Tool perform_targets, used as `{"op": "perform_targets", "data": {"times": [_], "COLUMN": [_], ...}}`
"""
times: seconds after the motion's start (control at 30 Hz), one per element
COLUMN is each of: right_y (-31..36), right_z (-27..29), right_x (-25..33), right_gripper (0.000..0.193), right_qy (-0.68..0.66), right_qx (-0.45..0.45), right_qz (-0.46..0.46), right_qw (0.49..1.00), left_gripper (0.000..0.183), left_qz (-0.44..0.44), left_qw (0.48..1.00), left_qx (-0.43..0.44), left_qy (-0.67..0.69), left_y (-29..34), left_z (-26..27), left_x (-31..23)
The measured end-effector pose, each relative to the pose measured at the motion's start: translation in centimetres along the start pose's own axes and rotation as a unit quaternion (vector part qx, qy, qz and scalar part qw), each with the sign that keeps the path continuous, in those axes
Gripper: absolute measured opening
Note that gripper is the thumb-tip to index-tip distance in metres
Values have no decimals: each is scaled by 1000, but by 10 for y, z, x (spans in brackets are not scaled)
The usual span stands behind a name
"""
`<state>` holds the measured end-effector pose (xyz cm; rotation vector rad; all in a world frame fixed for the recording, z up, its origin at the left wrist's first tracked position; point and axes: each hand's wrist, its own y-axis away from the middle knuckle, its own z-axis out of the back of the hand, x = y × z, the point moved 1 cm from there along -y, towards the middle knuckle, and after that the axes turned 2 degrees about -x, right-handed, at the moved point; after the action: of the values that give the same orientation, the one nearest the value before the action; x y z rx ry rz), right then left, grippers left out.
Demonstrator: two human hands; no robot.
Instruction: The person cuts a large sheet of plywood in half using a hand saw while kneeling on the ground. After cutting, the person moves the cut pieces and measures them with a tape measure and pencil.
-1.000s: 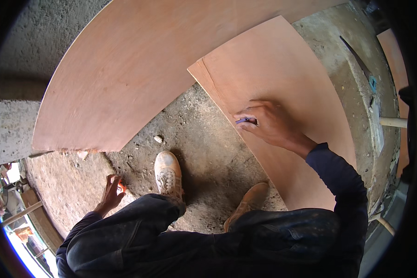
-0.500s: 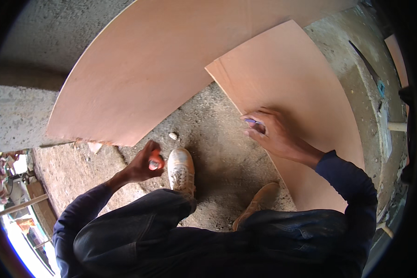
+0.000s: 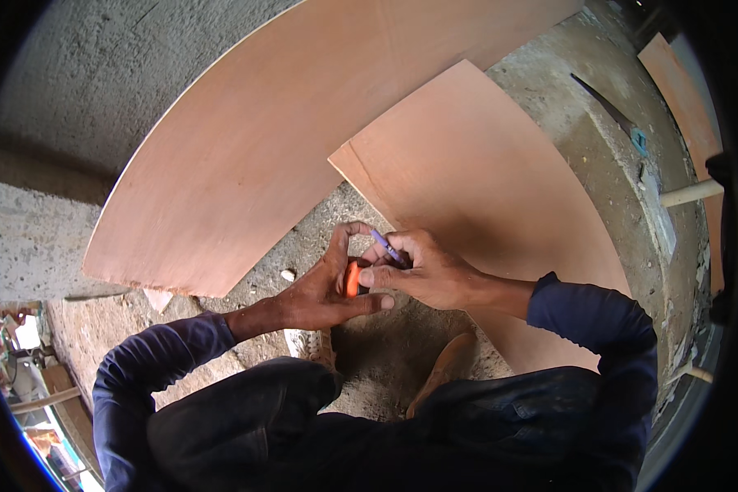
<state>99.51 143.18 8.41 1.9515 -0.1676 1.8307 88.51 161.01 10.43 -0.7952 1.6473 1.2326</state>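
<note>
Head view: orange case (image 3: 353,280) inside the curled left hand (image 3: 320,289).
Right hand (image 3: 430,271), pinching a purple pen (image 3: 387,247), lays its thumb against the case; the hands, well apart half a second ago, are now together.

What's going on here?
One person is handling small items. The left hand holds an orange object; the right hand, gripping a purple pen-like stick, has its thumb at that object. Nearby lie a smaller plywood sheet and a larger plywood sheet, with a saw off to the right.
</note>
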Motion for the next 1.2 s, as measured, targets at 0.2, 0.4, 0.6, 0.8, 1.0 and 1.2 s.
{"op": "perform_targets", "data": {"times": [0.2, 0.4, 0.6, 0.8, 1.0, 1.2], "right_y": [7, -15, -53, -104, -142, -156], "right_z": [36, 179, 294, 336, 366, 359], "right_x": [-10, -10, -26, -39, -64, -76], "right_gripper": [34, 46, 42, 44, 40, 38], "right_qy": [-49, 136, 251, 314, 418, 500], "right_qx": [-55, -353, -538, -553, -546, -492], "right_qz": [-93, -109, -84, -78, -106, -140], "right_qw": [993, 919, 800, 768, 718, 699], "left_gripper": [60, 36, 39, 35, 36, 39], "left_qz": [89, 85, 127, 171, 240, 233], "left_qw": [993, 991, 986, 979, 964, 966], "left_qx": [3, -68, -98, -116, -112, -114], "left_qy": [-79, -78, -45, -4, -14, 21], "left_y": [-9, -27, -55, -95, -102, -97], "left_z": [8, 51, 68, 69, 91, 111], "left_x": [17, 46, 35, 2, 2, 21]}}
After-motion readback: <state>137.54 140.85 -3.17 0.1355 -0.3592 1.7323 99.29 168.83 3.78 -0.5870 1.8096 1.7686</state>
